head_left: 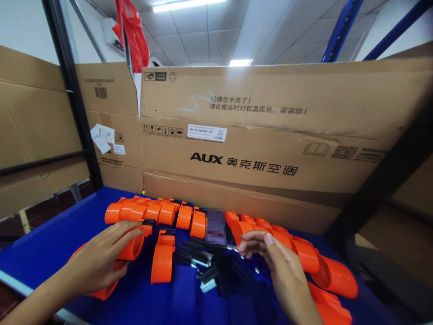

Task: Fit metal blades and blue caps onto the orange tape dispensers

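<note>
My left hand [106, 250] is on the left of the blue surface, its fingers over the top of an orange curved plastic piece [133, 247] with a black strip, its thumb lower down. More orange plastic shows beneath that hand. Another orange piece [162, 262] stands just right of it, apart from the fingers. My right hand [279, 264] hovers at the right with fingers loosely bent and thumb apart; nothing shows in it. Between the hands lies a pile of black strips [194, 253], some with shiny metal-like parts. A phone [215, 230], partly blurred out, leans behind the pile.
Orange pieces [145, 210] line the back left, and another row of orange pieces [304, 253] runs down the right. A tall cardboard panel [237, 144] closes off the back of the blue surface [54, 239]. Dark posts [72, 90] frame it. A red plastic bag [133, 36] hangs above.
</note>
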